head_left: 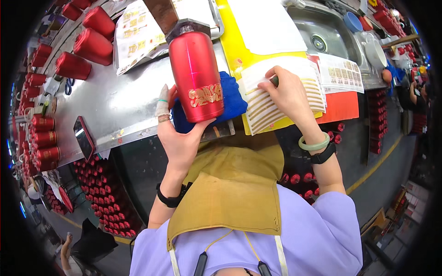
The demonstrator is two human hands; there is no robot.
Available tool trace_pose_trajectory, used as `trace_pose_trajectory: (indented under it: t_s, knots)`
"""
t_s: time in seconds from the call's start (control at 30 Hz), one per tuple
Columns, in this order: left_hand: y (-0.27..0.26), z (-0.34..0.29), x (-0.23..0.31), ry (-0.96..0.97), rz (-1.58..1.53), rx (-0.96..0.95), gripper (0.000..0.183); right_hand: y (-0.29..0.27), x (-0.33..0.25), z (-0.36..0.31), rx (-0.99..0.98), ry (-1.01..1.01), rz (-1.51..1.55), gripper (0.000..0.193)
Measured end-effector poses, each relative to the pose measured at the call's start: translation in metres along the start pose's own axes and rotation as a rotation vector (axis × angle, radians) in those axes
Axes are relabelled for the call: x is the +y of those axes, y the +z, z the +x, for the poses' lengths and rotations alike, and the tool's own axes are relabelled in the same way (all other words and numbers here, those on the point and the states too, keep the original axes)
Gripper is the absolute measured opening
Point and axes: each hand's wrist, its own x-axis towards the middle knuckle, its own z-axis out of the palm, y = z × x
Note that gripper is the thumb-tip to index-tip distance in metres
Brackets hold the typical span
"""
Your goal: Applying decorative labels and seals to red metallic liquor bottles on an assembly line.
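A glossy red metal bottle (194, 66) with gold lettering-like decoration stands on or against a folded blue cloth (234, 100) in front of me. My left hand (180, 143) is closed round its lower end, with a white cover on one finger. At the right, my right hand (291, 95) is over a white sheet with gold curved strips (260, 115). Its thumb and forefinger are pinched together, and a small dark green piece shows by the fingers; its kind is unclear. A dark clamp-like fixture (186, 27) meets the bottle's top.
Red cups (94, 46) and a phone (84, 138) lie on the metal bench (124, 108) to the left. Printed sheets (138, 34) lie behind. On the right are a yellow board (235, 50), a sheet of small prints (340, 73) and a steel sink (322, 23).
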Motion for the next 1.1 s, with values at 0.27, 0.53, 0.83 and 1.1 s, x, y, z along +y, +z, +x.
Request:
trace_pose_trajectory:
  t_s: [0.27,0.53,0.83,1.1]
  knots:
    - [-0.001,0.007,0.001,-0.002,0.061,0.029,0.081,-0.017,-0.011,-0.014,0.039,-0.114,-0.286,0.012]
    - [-0.01,0.005,0.008,0.018,0.065,-0.044,0.082,-0.023,-0.103,-0.051,-0.023,-0.444,0.557,0.006]
    - [-0.008,-0.004,0.012,-0.229,-0.446,-0.105,0.071,-0.003,-0.088,-0.052,-0.008,-0.352,0.508,0.006]
    - [-0.003,-0.004,0.013,-0.2,-0.42,-0.072,0.07,0.001,-0.085,-0.055,-0.009,-0.29,0.534,0.006]
